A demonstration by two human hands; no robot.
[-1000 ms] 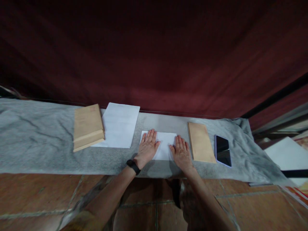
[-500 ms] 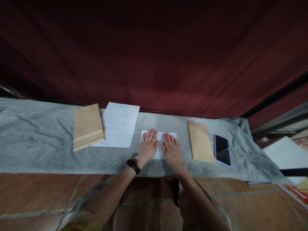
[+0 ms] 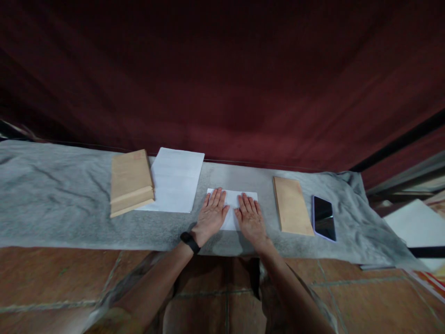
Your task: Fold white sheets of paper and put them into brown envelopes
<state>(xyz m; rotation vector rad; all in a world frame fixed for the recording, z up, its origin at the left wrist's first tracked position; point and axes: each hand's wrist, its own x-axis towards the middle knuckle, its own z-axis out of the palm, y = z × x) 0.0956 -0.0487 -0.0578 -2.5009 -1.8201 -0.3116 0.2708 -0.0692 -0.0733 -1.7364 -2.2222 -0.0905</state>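
Note:
A small white sheet of paper (image 3: 231, 219), possibly folded, lies on the grey cloth in front of me. My left hand (image 3: 211, 214) rests flat on its left part, fingers stretched out, with a black band on the wrist. Flat on the right part lies my right hand (image 3: 251, 218), its fingers also extended. Between the hands the middle of the paper shows; the palms hide its sides. To the left is a stack of larger white paper (image 3: 177, 181), partly under brown envelopes (image 3: 130, 174). Right of my hands lies another stack of brown envelopes (image 3: 292, 206).
A phone with a pale purple edge (image 3: 324, 218) lies right of the envelopes. The grey cloth (image 3: 69, 199) covers a long narrow surface. Behind it hangs a dark red curtain (image 3: 222, 102). Brown floor tiles (image 3: 52, 273) show below, and white paper (image 3: 410, 222) at the far right.
My hands have slid slightly apart on the paper, baring more of its middle. The whole view has shifted a little, so things on the cloth appear slightly further right.

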